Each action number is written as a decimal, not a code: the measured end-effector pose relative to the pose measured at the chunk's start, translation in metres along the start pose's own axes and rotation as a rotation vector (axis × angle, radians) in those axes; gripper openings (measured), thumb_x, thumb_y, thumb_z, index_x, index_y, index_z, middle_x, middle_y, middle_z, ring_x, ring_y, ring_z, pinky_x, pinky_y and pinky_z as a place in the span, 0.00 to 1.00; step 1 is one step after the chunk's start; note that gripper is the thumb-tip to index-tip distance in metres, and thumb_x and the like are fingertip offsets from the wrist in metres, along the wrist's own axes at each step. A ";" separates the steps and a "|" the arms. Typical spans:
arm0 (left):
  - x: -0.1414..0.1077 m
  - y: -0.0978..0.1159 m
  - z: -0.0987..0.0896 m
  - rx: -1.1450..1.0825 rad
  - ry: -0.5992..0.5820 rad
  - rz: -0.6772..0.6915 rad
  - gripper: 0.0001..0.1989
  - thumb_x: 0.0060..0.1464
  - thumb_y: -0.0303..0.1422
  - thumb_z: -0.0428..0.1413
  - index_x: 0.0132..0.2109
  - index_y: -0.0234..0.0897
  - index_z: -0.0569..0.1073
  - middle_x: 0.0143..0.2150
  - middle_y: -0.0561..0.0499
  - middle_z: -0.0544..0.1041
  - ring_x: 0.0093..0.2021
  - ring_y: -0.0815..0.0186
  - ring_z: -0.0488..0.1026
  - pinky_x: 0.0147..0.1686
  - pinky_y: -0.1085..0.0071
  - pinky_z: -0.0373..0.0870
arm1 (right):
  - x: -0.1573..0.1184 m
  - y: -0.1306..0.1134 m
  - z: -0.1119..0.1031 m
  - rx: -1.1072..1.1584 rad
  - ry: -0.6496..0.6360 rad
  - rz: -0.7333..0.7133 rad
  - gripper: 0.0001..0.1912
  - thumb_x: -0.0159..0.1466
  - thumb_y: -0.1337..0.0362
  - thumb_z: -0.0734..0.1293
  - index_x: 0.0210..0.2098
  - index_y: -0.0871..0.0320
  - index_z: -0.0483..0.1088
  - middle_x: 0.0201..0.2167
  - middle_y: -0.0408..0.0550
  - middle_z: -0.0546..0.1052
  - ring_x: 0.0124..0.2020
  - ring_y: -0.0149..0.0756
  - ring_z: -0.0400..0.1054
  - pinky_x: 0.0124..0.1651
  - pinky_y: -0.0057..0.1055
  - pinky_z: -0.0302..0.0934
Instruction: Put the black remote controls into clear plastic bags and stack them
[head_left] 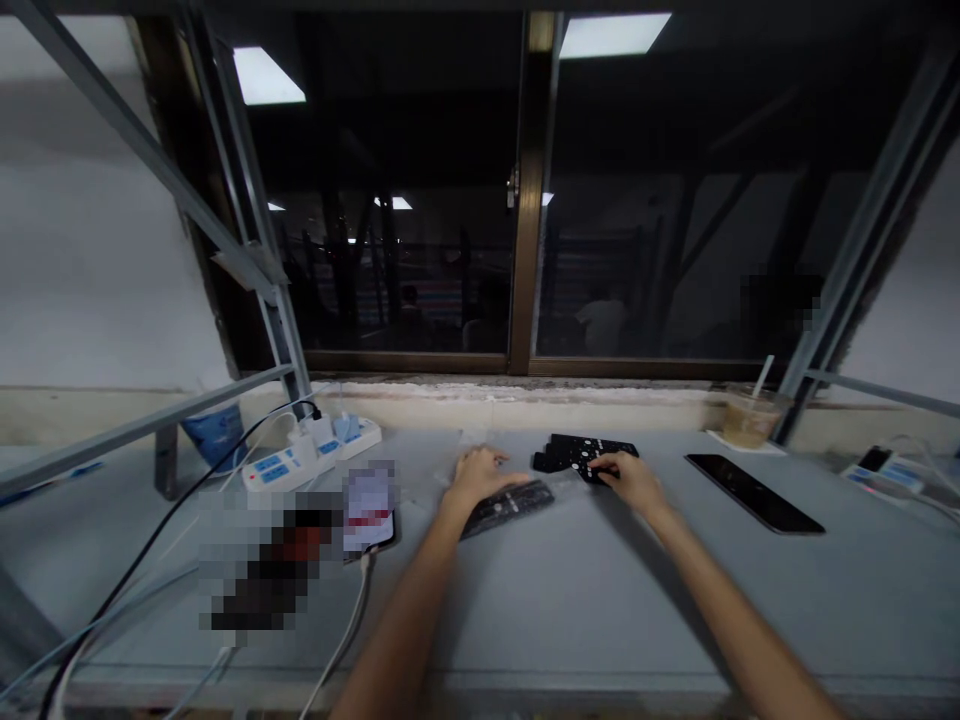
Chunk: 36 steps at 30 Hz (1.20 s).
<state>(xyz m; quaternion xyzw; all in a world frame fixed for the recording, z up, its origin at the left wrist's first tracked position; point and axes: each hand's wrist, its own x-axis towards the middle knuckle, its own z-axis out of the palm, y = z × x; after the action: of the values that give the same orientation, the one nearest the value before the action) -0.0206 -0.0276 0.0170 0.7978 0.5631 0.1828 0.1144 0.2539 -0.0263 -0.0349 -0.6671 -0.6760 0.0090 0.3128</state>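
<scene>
Near the table's middle, my left hand [478,477] is open, its thumb stretched to the right and apart from the curved fingers. Beneath it lies a dark remote control [514,508] in a clear plastic sleeve, partly covered by the hand and wrist. My right hand [630,482] has its fingertips pinched at the edge of a black remote control [589,462] with pale buttons. That one lies with other black remotes [556,452], overlapping in a small pile; their exact number cannot be made out.
On the left stand a white power strip [311,458] with plugs and cables, and a phone [369,515] on a charging cord beside a blurred-out device [277,570]. A dark phone [754,493] and a drink cup with straw [752,415] are on the right. Metal posts [262,270] frame the table.
</scene>
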 end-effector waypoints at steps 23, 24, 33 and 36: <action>0.007 -0.003 -0.001 0.135 0.428 -0.049 0.11 0.47 0.22 0.48 0.37 0.37 0.68 0.41 0.49 0.70 0.41 0.66 0.68 0.45 0.69 0.57 | -0.008 -0.014 -0.013 -0.163 -0.049 0.145 0.14 0.53 0.70 0.65 0.38 0.52 0.73 0.39 0.50 0.75 0.43 0.43 0.69 0.42 0.36 0.61; 0.007 -0.001 0.000 0.128 0.395 0.011 0.11 0.46 0.21 0.48 0.37 0.37 0.67 0.40 0.50 0.70 0.41 0.66 0.68 0.45 0.70 0.57 | -0.008 -0.015 -0.014 -0.146 -0.062 0.164 0.13 0.53 0.70 0.65 0.38 0.53 0.73 0.39 0.49 0.75 0.42 0.42 0.69 0.41 0.35 0.61; 0.002 0.010 0.006 0.195 0.215 0.291 0.26 0.41 0.14 0.44 0.47 0.41 0.63 0.40 0.52 0.70 0.44 0.67 0.65 0.47 0.70 0.54 | -0.007 -0.017 -0.017 -0.060 -0.116 0.149 0.16 0.49 0.68 0.68 0.39 0.56 0.73 0.39 0.50 0.77 0.42 0.41 0.70 0.38 0.30 0.62; 0.002 0.009 0.006 0.208 0.280 0.283 0.21 0.44 0.21 0.49 0.46 0.41 0.65 0.43 0.50 0.69 0.47 0.63 0.63 0.47 0.68 0.54 | -0.006 -0.015 -0.014 -0.038 -0.127 0.116 0.14 0.49 0.66 0.69 0.36 0.58 0.74 0.40 0.52 0.76 0.42 0.43 0.70 0.40 0.31 0.62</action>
<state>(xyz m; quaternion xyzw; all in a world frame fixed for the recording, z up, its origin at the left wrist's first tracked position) -0.0099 -0.0289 0.0151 0.8431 0.4719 0.2467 -0.0746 0.2461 -0.0391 -0.0195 -0.7090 -0.6549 0.0563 0.2556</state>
